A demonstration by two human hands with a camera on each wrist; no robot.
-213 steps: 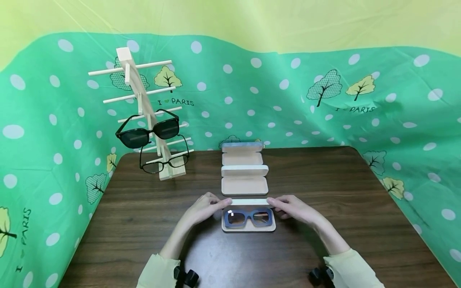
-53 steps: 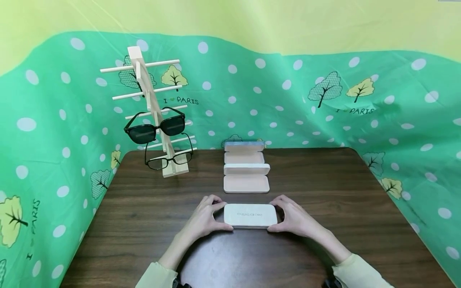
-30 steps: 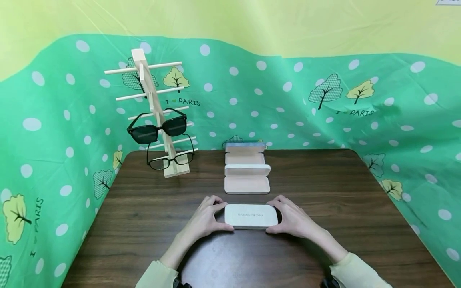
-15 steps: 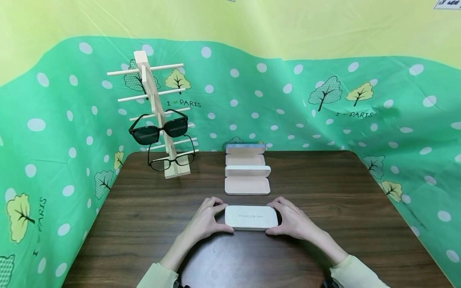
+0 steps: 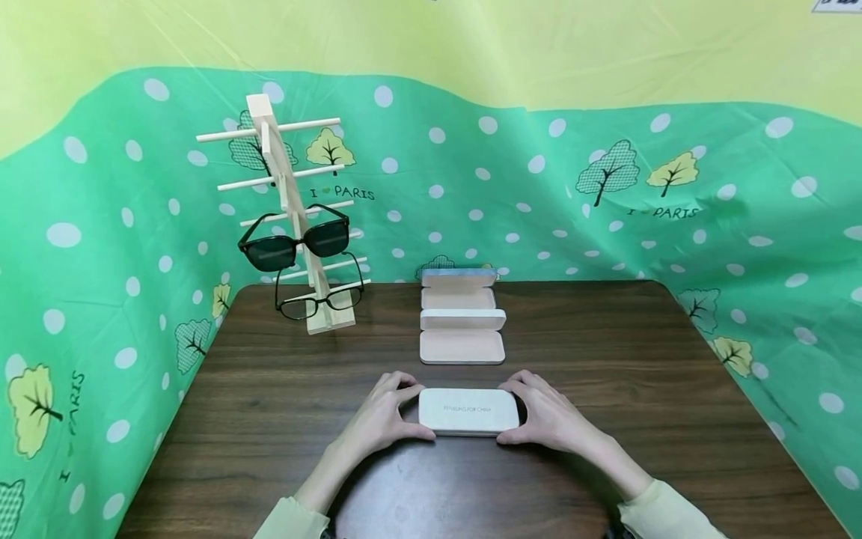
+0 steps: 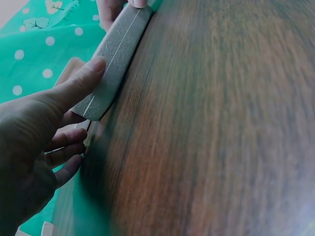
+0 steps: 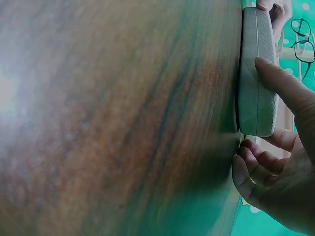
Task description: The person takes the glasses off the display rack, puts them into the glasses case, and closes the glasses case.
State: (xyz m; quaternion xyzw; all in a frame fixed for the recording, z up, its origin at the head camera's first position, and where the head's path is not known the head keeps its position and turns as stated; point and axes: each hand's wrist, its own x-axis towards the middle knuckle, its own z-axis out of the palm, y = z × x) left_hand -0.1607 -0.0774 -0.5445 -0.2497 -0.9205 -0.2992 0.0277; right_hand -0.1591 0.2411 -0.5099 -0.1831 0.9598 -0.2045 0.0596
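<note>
White closed case (image 5: 468,412) has its ends pinched by left fingers (image 5: 415,431) and right fingers (image 5: 515,435)

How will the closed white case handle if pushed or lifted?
The white case looks stiff: its edges run straight between left hand and right hand. Its low, flat shape should slide across the table, not roll. The seam might part if only the top is lifted.

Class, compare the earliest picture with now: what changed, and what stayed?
The front case is now closed: its lid has swung down toward the person, and the blue glasses no longer show. The left hand and right hand have moved from the lid's corners to hold the case's ends. Unchanged: the middle open case, far open case, stand, sunglasses and clear glasses.
</note>
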